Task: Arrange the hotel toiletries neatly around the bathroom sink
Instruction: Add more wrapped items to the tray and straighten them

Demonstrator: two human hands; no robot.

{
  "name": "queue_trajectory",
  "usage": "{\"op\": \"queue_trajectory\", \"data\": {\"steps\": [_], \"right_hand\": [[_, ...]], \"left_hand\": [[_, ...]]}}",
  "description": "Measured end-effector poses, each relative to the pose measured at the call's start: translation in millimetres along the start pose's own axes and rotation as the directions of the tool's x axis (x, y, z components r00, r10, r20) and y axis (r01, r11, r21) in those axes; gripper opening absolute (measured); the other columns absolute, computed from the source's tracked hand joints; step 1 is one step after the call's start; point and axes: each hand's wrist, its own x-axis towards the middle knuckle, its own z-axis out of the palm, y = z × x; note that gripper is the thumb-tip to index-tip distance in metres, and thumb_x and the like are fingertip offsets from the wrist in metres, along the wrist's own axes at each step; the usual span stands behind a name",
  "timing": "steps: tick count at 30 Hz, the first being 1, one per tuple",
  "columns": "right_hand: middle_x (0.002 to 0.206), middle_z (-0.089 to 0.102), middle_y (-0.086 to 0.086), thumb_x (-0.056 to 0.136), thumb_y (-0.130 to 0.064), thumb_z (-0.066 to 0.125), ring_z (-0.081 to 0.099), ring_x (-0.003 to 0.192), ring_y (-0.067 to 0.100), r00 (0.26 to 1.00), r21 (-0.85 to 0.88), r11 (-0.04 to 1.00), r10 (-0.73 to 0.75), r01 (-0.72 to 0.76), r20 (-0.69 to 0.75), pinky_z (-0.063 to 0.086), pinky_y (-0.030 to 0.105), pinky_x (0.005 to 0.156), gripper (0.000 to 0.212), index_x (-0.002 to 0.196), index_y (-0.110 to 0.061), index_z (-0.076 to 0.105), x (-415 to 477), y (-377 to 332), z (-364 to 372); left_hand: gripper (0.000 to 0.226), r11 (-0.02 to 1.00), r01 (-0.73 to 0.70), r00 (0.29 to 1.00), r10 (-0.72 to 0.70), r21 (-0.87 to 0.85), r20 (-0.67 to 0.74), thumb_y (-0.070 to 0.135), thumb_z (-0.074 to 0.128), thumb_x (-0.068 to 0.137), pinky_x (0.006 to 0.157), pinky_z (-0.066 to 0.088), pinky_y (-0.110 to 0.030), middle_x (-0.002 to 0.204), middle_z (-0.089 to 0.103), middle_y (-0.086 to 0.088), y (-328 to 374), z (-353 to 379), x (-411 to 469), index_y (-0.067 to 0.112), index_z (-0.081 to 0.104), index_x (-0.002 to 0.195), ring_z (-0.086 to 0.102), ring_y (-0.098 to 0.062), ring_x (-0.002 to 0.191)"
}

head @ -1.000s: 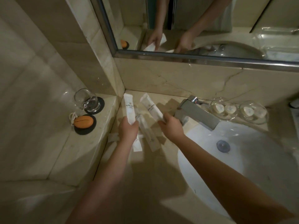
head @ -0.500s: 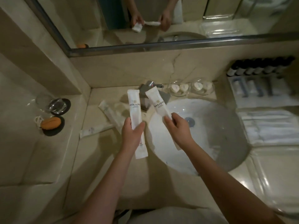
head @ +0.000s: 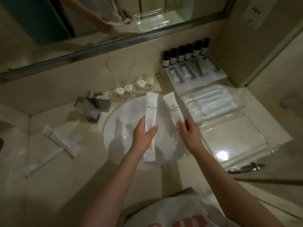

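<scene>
My left hand (head: 144,136) grips a long white toiletry packet (head: 151,112) held lengthwise above the white sink basin (head: 118,136). My right hand (head: 188,135) grips a second white packet (head: 173,107) beside it, tilted slightly left at the top. Two more white packets (head: 60,140) lie crossed on the marble counter left of the sink. Right of the sink a clear tray (head: 232,136) holds packaged items (head: 211,102) at its far end, and a row of small dark bottles (head: 185,53) stands by the wall.
A chrome faucet (head: 91,105) stands at the basin's back left. Two glass dishes of small soaps (head: 134,87) sit behind the basin. More wrapped items (head: 190,71) lie in front of the bottles. The mirror (head: 98,18) runs along the back wall.
Both hands have carried their packets from the left counter rightwards over the basin, toward the tray side. My view has swung right, so the glass and orange item on the left ledge are out of frame.
</scene>
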Motion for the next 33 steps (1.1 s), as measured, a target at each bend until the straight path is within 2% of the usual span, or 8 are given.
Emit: {"op": "queue_trajectory", "data": {"steps": [2, 5, 8, 14, 18, 23, 28, 33], "right_hand": [[0.061, 0.043, -0.004, 0.091, -0.023, 0.056, 0.042, 0.061, 0.018, 0.999, -0.021, 1.000, 0.019, -0.020, -0.027, 0.034, 0.032, 0.058, 0.019, 0.076, -0.014, 0.047, 4.6, 12.5, -22.3], [0.061, 0.049, -0.005, 0.090, -0.020, 0.059, 0.044, 0.058, 0.013, 0.997, -0.037, 0.997, 0.059, -0.061, -0.055, 0.034, 0.019, 0.055, 0.012, 0.081, -0.015, 0.054, 15.3, 29.0, -59.6], [0.072, 0.061, 0.006, 0.088, -0.021, 0.061, 0.053, 0.067, 0.021, 0.997, -0.126, 0.990, 0.062, -0.067, -0.043, 0.038, 0.028, 0.063, 0.011, 0.091, -0.010, 0.063, 31.4, 45.9, -98.7], [0.081, 0.060, 0.006, 0.087, -0.022, 0.063, 0.055, 0.080, 0.025, 0.979, -0.444, 0.895, 0.124, -0.040, 0.160, 0.038, 0.032, 0.068, 0.012, 0.094, -0.012, 0.064, 61.6, 76.4, -166.7], [0.100, 0.065, 0.010, 0.088, -0.026, 0.059, 0.057, 0.097, 0.029, 0.948, -0.586, 0.810, 0.180, 0.009, 0.264, 0.042, 0.033, 0.078, 0.019, 0.102, -0.015, 0.066, 70.5, 102.1, -180.4], [0.097, 0.048, 0.002, 0.089, -0.028, 0.056, 0.054, 0.107, 0.026, 0.900, -0.719, 0.685, 0.232, 0.118, 0.369, 0.038, 0.030, 0.078, 0.025, 0.112, -0.021, 0.063, 85.4, 116.6, -179.3], [0.114, 0.059, 0.003, 0.087, -0.029, 0.058, 0.053, 0.113, 0.024, 0.892, -0.772, 0.577, 0.158, 0.266, 0.425, 0.041, 0.033, 0.084, 0.027, 0.114, -0.026, 0.063, 111.8, 111.8, -177.6], [0.107, 0.060, 0.004, 0.083, -0.021, 0.058, 0.052, 0.107, 0.028, 0.925, -0.762, 0.557, -0.032, 0.332, 0.379, 0.040, 0.035, 0.083, 0.024, 0.107, -0.020, 0.065, 109.4, 117.3, -161.0]], "left_hand": [[0.019, 1.000, -0.003, 0.999, 0.003, 0.007, 0.041, 0.015, 0.062, 0.086, 0.056, 0.043, -0.008, 0.085, 0.058, 0.005, 6.7, 21.4, 3.3, 0.014, 0.054, 0.103, 0.056, -0.014, 0.079], [0.027, 0.999, 0.006, 0.996, -0.009, 0.033, 0.085, 0.015, 0.061, 0.087, 0.057, 0.043, -0.011, 0.093, 0.056, 0.004, 15.8, 51.9, 6.7, 0.013, 0.052, 0.112, 0.055, -0.013, 0.083], [0.028, 0.999, 0.007, 0.993, -0.012, 0.044, 0.113, 0.016, 0.062, 0.086, 0.054, 0.043, -0.010, 0.094, 0.057, 0.002, 22.5, 77.6, 10.6, 0.012, 0.054, 0.113, 0.056, -0.013, 0.083], [0.019, 0.998, -0.032, 0.986, 0.023, 0.054, 0.167, 0.015, 0.064, 0.086, 0.061, 0.042, -0.014, 0.086, 0.057, 0.006, 30.0, 114.4, 18.8, 0.019, 0.051, 0.099, 0.056, -0.011, 0.080], [0.018, 0.996, -0.032, 0.983, 0.018, 0.078, 0.181, 0.014, 0.063, 0.085, 0.065, 0.044, -0.017, 0.090, 0.059, 0.002, 30.5, 130.4, 23.5, 0.019, 0.052, 0.099, 0.057, -0.014, 0.083], [0.025, 0.994, -0.037, 0.980, 0.016, 0.101, 0.198, 0.015, 0.064, 0.084, 0.069, 0.047, -0.020, 0.100, 0.062, -0.003, 28.2, 143.3, 30.1, 0.013, 0.056, 0.108, 0.059, -0.018, 0.090], [0.027, 0.990, -0.014, 0.980, -0.014, 0.143, 0.196, 0.016, 0.065, 0.085, 0.062, 0.042, -0.015, 0.096, 0.061, 0.000, 26.2, 151.4, 34.4, 0.012, 0.056, 0.110, 0.059, -0.014, 0.086], [0.022, 0.987, -0.016, 0.977, -0.018, 0.160, 0.212, 0.016, 0.064, 0.085, 0.064, 0.044, -0.017, 0.097, 0.063, -0.001, 23.3, 155.7, 32.0, 0.016, 0.057, 0.105, 0.060, -0.016, 0.087]]}}
